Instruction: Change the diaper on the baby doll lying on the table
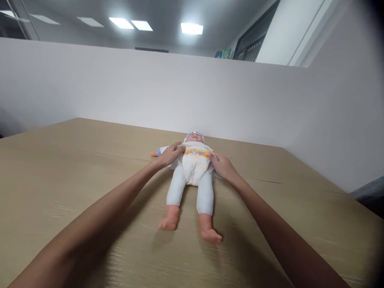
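A baby doll [192, 188] lies on its back on the tan table [75, 176], feet toward me, head with a white cap at the far end. It wears white leggings and a white diaper [195, 164] with a yellow printed waistband. My left hand [171, 154] pinches the diaper's left waist edge. My right hand [223, 165] grips the diaper's right waist edge. Both arms reach forward along the doll's sides. The doll's bare feet point at me.
A white partition wall [180, 92] runs behind the table and turns along the right side. The table's right edge drops off near a dark floor area [370, 196]. Ceiling lights show above the partition.
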The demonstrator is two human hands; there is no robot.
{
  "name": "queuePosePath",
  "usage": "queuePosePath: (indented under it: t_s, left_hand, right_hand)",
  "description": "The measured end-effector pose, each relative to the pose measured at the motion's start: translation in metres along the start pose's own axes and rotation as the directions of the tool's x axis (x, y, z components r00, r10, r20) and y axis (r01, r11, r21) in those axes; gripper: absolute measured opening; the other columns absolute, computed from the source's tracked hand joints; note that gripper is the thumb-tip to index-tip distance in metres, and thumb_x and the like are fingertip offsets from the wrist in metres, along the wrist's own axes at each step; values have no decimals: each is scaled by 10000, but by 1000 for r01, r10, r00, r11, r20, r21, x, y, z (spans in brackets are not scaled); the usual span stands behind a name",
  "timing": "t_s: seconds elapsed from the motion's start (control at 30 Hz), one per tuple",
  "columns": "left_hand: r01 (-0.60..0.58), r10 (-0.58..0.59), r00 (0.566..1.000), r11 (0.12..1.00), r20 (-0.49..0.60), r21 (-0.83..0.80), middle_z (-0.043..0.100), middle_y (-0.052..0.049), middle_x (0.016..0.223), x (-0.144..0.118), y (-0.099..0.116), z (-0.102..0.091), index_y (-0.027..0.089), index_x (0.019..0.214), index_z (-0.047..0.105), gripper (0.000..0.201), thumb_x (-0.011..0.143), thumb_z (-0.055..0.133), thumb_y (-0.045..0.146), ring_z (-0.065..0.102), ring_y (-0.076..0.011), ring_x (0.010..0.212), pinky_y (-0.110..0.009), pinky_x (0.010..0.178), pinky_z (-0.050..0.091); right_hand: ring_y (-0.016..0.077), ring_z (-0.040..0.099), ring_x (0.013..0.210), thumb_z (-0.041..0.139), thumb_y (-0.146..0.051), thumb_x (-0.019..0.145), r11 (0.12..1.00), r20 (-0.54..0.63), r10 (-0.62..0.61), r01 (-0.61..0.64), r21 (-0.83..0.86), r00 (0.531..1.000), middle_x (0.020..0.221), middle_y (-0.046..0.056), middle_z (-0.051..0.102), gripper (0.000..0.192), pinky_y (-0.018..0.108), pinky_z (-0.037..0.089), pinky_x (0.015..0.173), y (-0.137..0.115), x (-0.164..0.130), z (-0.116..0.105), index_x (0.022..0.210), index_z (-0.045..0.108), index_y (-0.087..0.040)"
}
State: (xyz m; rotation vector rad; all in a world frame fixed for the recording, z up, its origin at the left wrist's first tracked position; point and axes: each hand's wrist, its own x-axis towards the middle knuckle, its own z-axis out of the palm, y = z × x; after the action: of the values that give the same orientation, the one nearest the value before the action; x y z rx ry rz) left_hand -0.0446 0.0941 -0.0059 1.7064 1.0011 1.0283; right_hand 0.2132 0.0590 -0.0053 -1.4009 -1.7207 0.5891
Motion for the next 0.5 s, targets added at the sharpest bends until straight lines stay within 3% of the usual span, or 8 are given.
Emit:
queuePosePath:
  t_s: [0.1, 0.2, 0.37, 0.5]
  left_hand:
    - [55, -50, 998, 992, 47, -118, 636, -36, 898, 21, -17, 3, 193, 944, 579, 339, 931, 639, 526, 573, -226, 887, -338, 852, 450]
    - [129, -109, 989, 967, 102, -218, 670, -50, 966, 22, -31, 5, 180, 1040, 604, 411, 898, 667, 561, 612, -233, 939, -327, 850, 475]
    - [226, -169, 966, 922, 198, -316, 729, -65, 1053, -7, -32, 4, 182, 1107, 664, 512, 853, 748, 618, 669, -263, 1049, -333, 898, 509]
    - [287, -212, 945, 902, 249, -322, 768, -100, 1022, -42, -21, 3, 168, 1025, 708, 565, 832, 782, 694, 713, -277, 998, -358, 881, 538]
  right_hand:
    - [283, 691, 1078, 553, -564, 933, 991, 53, 82, -87, 104, 995, 1063, 79, 811, 433, 433, 537, 1011, 22, 25, 11, 1043, 750, -195]
    - [268, 705, 1006, 588, -618, 881, 967, 100, 145, -162, 196, 984, 974, 66, 810, 475, 407, 555, 963, 36, 26, 15, 993, 754, -187]
    - [252, 707, 1014, 656, -591, 838, 920, 149, 219, -255, 297, 964, 959, 37, 802, 392, 342, 563, 913, 33, -6, 12, 936, 756, -225]
    - [250, 725, 1031, 690, -528, 847, 896, 217, 241, -303, 326, 946, 1024, 36, 813, 320, 320, 590, 869, 18, -38, 6, 962, 778, -243]
